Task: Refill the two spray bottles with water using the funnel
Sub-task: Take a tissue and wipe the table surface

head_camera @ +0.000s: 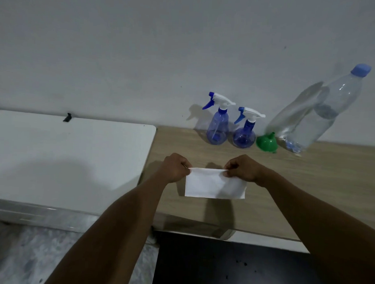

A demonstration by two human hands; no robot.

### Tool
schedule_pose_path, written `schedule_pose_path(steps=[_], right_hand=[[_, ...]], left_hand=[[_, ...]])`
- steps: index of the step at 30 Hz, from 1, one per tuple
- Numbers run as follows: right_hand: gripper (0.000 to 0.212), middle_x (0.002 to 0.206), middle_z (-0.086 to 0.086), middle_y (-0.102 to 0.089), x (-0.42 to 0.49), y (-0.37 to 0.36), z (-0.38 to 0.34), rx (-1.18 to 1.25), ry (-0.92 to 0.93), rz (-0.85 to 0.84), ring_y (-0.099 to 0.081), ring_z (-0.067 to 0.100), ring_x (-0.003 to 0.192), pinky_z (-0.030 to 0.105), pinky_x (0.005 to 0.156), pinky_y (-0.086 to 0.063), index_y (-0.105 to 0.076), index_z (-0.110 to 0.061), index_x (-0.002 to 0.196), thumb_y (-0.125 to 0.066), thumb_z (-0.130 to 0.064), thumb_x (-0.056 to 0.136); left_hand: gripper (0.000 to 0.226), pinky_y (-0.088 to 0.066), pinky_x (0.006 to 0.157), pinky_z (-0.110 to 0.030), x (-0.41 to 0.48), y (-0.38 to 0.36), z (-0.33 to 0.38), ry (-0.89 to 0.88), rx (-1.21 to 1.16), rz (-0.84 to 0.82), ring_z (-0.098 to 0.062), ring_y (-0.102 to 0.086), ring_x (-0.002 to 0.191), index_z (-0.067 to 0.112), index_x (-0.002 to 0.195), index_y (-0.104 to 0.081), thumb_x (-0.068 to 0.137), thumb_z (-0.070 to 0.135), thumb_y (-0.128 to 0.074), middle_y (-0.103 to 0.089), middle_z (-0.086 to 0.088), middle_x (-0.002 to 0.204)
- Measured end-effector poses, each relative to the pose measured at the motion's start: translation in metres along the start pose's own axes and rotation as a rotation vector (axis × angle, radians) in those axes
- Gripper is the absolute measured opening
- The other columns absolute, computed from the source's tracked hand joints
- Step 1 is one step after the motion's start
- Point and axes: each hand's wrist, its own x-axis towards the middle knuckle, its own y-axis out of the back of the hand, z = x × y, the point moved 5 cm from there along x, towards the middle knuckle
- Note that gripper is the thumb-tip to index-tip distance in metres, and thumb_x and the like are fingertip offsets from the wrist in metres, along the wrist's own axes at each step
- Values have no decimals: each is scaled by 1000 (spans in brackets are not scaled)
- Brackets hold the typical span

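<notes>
Two blue spray bottles with white-and-blue trigger heads stand against the wall: a taller one [218, 126] and a rounder one [244, 133] to its right. A green funnel [267, 143] lies mouth-down beside them. A big clear water bottle [323, 112] with a blue cap stands right of the funnel, partly filled. Nearer to me, my left hand [175, 168] and my right hand [243, 168] each pinch a top corner of a white paper sheet [215, 184], held just above the wooden table [308, 178].
A white table [64, 158] adjoins the wooden one on the left. Below the wooden table's front edge lies a dark surface [231, 266]. A plain wall rises right behind the bottles.
</notes>
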Motion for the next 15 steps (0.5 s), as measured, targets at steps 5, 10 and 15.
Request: schedule_pose_path(steps=[5, 10, 15], right_hand=[[9, 94, 3, -70, 28, 22, -21, -123, 135, 267, -62, 16, 85, 29, 78, -49, -73, -13, 94, -69, -11, 88], [13, 91, -9, -61, 27, 22, -35, -282, 324, 557, -56, 9, 84, 23, 72, -41, -65, -23, 88, -71, -13, 84], [22, 108, 3, -63, 27, -28, 8, -570, 305, 374, -56, 24, 102, 36, 83, -48, -70, -22, 103, -70, -31, 83]], left_hand=[[12, -44, 68, -21, 14, 28, 19, -96, 14, 269, -11, -64, 80, 22, 86, -77, 78, 15, -71, -71, 5, 83], [15, -47, 74, -27, 30, 36, 28, -150, 39, 390, -16, -62, 87, 24, 99, -75, 87, 20, -67, -68, 2, 94], [30, -49, 84, -33, 37, -1, -3, -153, 156, 231, -28, -66, 100, 18, 111, -73, 84, 27, -65, -70, -8, 107]])
